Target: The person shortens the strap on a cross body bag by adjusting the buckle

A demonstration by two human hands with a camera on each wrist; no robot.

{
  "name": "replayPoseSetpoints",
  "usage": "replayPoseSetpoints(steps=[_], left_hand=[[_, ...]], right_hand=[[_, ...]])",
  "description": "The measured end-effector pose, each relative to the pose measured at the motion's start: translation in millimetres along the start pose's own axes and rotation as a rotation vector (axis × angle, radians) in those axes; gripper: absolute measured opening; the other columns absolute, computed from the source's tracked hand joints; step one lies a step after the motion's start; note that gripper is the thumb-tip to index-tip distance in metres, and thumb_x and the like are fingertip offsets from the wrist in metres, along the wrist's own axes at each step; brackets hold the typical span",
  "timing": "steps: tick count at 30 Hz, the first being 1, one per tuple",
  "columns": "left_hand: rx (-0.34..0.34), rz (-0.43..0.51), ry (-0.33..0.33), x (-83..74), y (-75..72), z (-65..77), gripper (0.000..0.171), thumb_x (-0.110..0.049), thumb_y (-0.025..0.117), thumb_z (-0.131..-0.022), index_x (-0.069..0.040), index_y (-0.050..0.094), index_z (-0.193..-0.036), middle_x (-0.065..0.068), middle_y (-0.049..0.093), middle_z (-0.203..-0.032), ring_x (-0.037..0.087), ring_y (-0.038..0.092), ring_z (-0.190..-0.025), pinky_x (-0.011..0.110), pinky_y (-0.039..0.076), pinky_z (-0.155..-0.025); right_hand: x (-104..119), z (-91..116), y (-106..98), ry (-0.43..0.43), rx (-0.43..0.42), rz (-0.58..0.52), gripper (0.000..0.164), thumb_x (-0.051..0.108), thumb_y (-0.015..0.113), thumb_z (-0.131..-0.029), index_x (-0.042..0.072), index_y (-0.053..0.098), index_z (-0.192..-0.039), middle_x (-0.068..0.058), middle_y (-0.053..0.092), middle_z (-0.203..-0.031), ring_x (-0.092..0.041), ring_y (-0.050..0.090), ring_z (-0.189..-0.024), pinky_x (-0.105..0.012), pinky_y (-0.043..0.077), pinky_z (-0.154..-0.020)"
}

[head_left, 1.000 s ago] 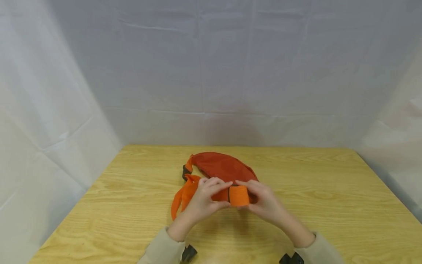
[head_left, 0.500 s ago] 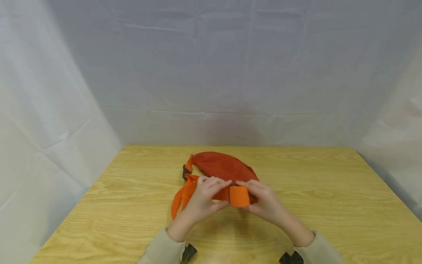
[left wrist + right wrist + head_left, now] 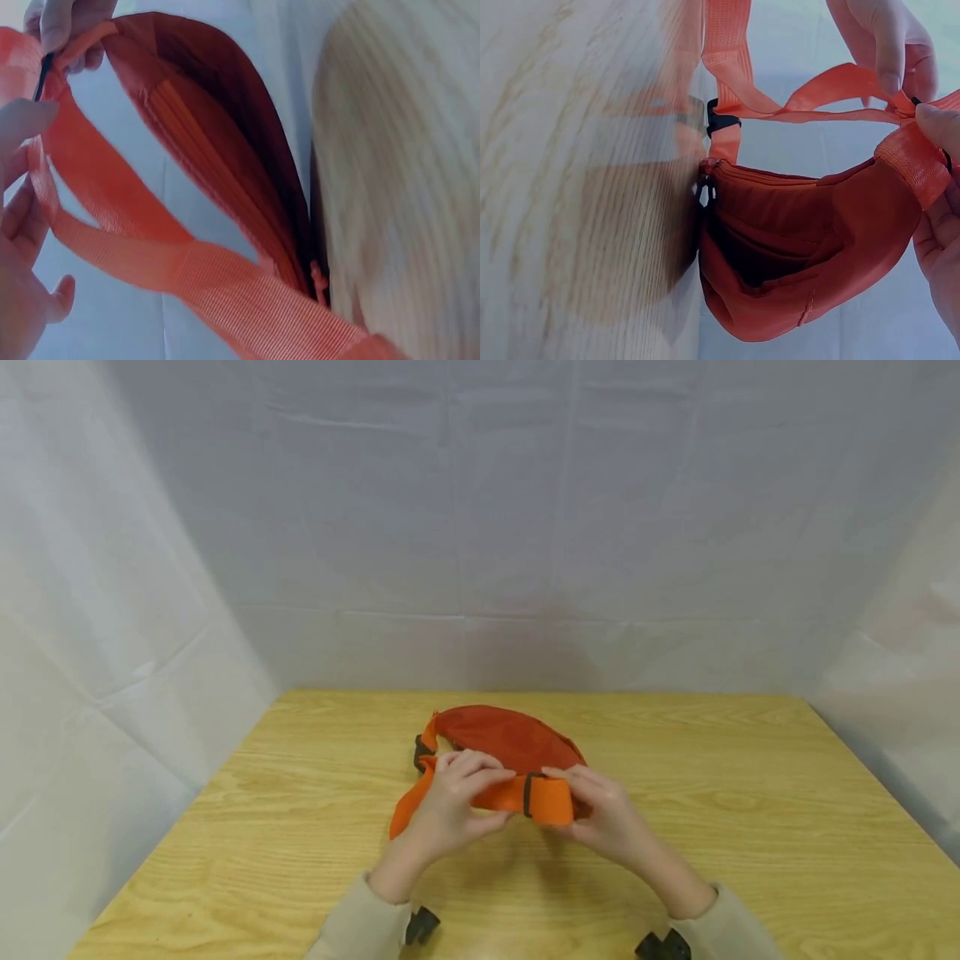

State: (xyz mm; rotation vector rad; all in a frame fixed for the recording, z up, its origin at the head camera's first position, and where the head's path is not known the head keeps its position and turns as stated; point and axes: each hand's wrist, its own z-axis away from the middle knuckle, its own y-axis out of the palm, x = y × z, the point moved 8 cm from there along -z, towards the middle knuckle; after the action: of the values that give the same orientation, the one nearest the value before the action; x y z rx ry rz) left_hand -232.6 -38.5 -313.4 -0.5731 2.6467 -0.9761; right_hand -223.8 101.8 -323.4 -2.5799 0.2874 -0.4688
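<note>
A rust-red waist bag lies on the table beyond my hands, its orange webbing strap drawn toward me. My left hand pinches the strap between thumb and fingers, left of a black strap slider. On the slider's other side, my right hand grips the folded loop of strap, thumb below and fingers above. A black buckle joins the strap to the bag's far end. In the left wrist view, the loose strap hangs in a long loop beside the bag's zip.
The wood-grain table spreads around the bag, with white sheeting behind and at both sides. Black wrist mounts show by both beige sleeves.
My left hand has shifted slightly left and up from the slider, and more flat strap shows between it and the slider. The right hand stays nearly still; the bag has not moved.
</note>
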Motion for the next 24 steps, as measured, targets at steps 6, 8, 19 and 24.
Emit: replayPoseSetpoints(steps=[6, 8, 19, 24], left_hand=[[0.026, 0.031, -0.001, 8.3, -6.3, 1.7, 0.037, -0.012, 0.08, -0.061, -0.007, 0.067, -0.095, -0.001, 0.055, -0.088, 0.012, 0.051, -0.081, 0.042, 0.028, -0.076], [0.042, 0.047, -0.004, 12.3, -7.3, 2.7, 0.038, -0.012, 0.08, -0.06, -0.006, 0.066, -0.095, -0.001, 0.054, -0.088, 0.012, 0.051, -0.081, 0.041, 0.028, -0.076], [0.22, 0.353, -0.244, 43.4, -5.5, 15.7, 0.037, -0.012, 0.072, -0.073, -0.004, 0.062, -0.108, 0.004, 0.061, -0.101, 0.014, 0.053, -0.086, 0.03, 0.043, -0.076], [0.229, 0.449, -0.328, 52.7, -8.9, 18.5, 0.029, -0.009, 0.063, -0.08, 0.0, 0.062, -0.108, 0.008, 0.062, -0.104, 0.018, 0.055, -0.093, 0.034, 0.043, -0.08]], right_hand=[[-0.2, -0.2, -1.8, -0.008, -0.019, 0.016, 0.047, 0.034, 0.054, -0.084, -0.008, 0.06, -0.105, -0.007, 0.06, -0.086, -0.015, 0.056, -0.073, -0.021, 0.046, -0.065], [0.4, -0.4, -3.0, -0.015, -0.023, 0.015, 0.047, 0.033, 0.056, -0.083, -0.008, 0.059, -0.106, -0.008, 0.06, -0.086, -0.016, 0.057, -0.073, -0.021, 0.046, -0.066], [-3.8, 1.6, -4.3, 0.017, -0.024, 0.029, 0.046, 0.017, 0.074, -0.071, -0.006, 0.059, -0.108, -0.007, 0.061, -0.089, -0.015, 0.056, -0.075, -0.02, 0.045, -0.065], [-5.8, 2.5, -4.7, 0.038, -0.023, 0.028, 0.048, 0.034, 0.063, -0.08, -0.006, 0.059, -0.108, -0.008, 0.061, -0.089, -0.014, 0.056, -0.076, -0.017, 0.043, -0.066]])
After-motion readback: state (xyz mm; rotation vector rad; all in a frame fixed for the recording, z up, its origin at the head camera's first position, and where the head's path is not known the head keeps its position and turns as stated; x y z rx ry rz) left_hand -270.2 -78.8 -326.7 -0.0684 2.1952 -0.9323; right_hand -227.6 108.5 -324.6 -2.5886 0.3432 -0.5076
